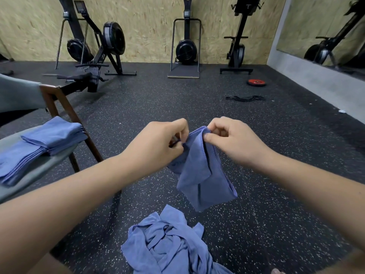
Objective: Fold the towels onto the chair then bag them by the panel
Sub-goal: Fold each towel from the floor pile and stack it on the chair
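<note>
Your left hand point(158, 143) and right hand point(235, 141) both pinch the top edge of a blue towel point(199, 175), fingers curled tight, the cloth hanging between them. The left fingertips hide behind the fabric. At 6 o'clock a crumpled towel pile point(167, 244) runs off frame. At 9 o'clock folded towels point(39, 143) sit on the chair point(53, 99), itself cropped.

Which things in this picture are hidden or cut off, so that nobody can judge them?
Head view:
- Loose towels on the floor: the bottom edge cuts the pile; count unclear.
- Folded towels on the chair: the left edge cuts the stack.
- Where the left hand pinches the held towel: its curled fingers hide it.
- Bag: not in view.
</note>
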The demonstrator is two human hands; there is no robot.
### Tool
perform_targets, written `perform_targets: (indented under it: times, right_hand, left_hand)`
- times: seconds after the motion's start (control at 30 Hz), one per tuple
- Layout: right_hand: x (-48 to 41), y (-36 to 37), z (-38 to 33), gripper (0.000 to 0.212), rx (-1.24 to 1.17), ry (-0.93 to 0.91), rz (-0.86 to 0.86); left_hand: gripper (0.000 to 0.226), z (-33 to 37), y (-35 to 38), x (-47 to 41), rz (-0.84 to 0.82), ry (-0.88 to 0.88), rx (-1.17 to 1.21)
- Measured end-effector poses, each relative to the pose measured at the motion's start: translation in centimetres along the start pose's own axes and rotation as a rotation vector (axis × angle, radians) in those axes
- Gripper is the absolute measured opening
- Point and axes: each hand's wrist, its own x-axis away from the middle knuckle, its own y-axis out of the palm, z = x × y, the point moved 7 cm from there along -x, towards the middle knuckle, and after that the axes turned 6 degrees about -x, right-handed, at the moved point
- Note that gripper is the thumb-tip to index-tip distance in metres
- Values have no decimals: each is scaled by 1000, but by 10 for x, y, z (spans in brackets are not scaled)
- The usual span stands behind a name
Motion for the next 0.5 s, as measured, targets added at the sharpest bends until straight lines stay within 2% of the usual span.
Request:
perform_targets:
  times: [0.13,0.23,0.37,0.5]
  right_hand:
    - [3,1,-2,17,-12,-4,-9]
    - [4,4,-3,18,-65,-35,-8]
    - [6,10,-11,11,-140,-102,-22]
    - [9,15,-17,7,-159,-156,-70]
  left_hand:
    - [27,0,7,0,-3,52,10]
    - [19,3,11,-1,-1,30,21]
    - [49,5,17,0,-7,-19,-65]
    - [43,9,19,-2,15,12,-146]
